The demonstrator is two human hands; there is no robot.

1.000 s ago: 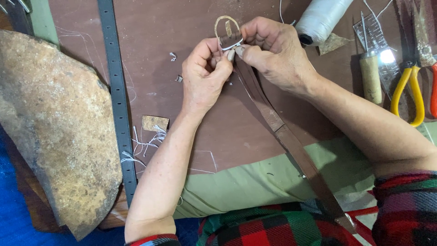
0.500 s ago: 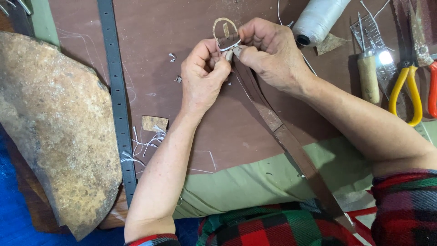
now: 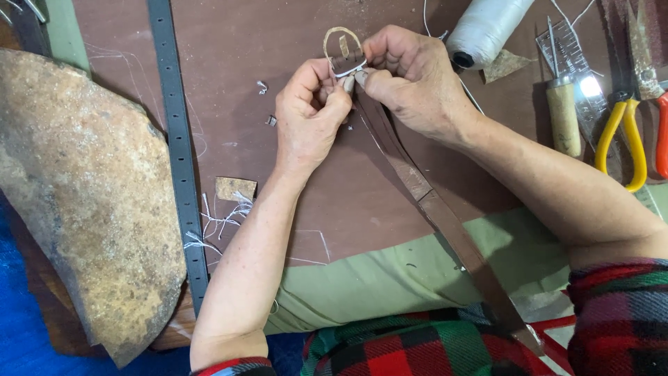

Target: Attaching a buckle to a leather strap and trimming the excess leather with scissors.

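Upper centre of frame: we pinch the brown leather strap [image 3: 417, 195] at its metal buckle [image 3: 343, 50], left hand [image 3: 306, 118] and right hand [image 3: 410, 83] both clamped there. Strap looks light, floppy; best gripped near the stiff buckle.

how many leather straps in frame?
2. A brown strap runs from both hands, left hand and right hand, at the buckle down toward the lap. A grey punched strap lies flat, left of the left forearm. More may lie outside the frame.
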